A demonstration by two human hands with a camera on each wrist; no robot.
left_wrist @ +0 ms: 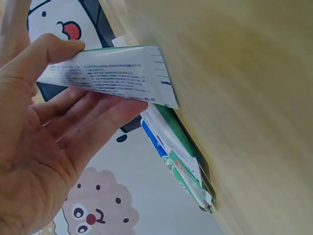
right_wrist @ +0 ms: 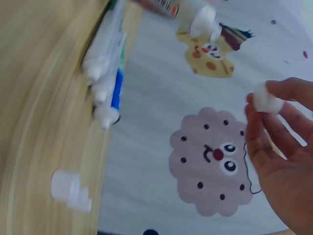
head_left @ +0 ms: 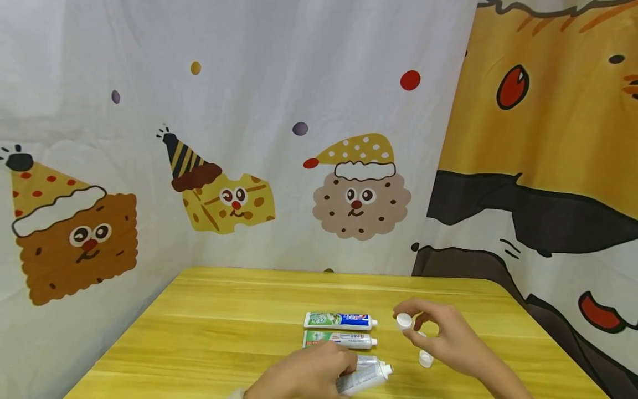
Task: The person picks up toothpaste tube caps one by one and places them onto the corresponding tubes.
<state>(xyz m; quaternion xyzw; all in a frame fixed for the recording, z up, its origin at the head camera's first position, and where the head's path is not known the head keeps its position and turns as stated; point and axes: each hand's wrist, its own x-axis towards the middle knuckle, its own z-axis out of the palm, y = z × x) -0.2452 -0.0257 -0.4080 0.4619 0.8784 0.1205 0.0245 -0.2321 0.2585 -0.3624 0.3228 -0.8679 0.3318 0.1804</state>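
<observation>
My left hand (head_left: 304,370) grips a white toothpaste tube (head_left: 366,379) between thumb and fingers. Its bare nozzle points right, and small print covers the side seen in the left wrist view. My right hand (head_left: 451,339) pinches a white cap (right_wrist: 265,100) by thumb and fingertips, above the table and apart from the tube. Beyond the left hand lie a green and blue toothpaste tube (head_left: 339,321) and a green and white one (head_left: 361,341), side by side, uncapped. A third lying tube (head_left: 367,359) is partly hidden by the left hand and held tube.
On the wooden table (head_left: 224,316), a white cap (head_left: 426,359) rests below the right hand. Another cap (head_left: 421,334) shows partly behind the fingers. A cloth backdrop (head_left: 259,111) with cartoon prints stands along the table's back and sides.
</observation>
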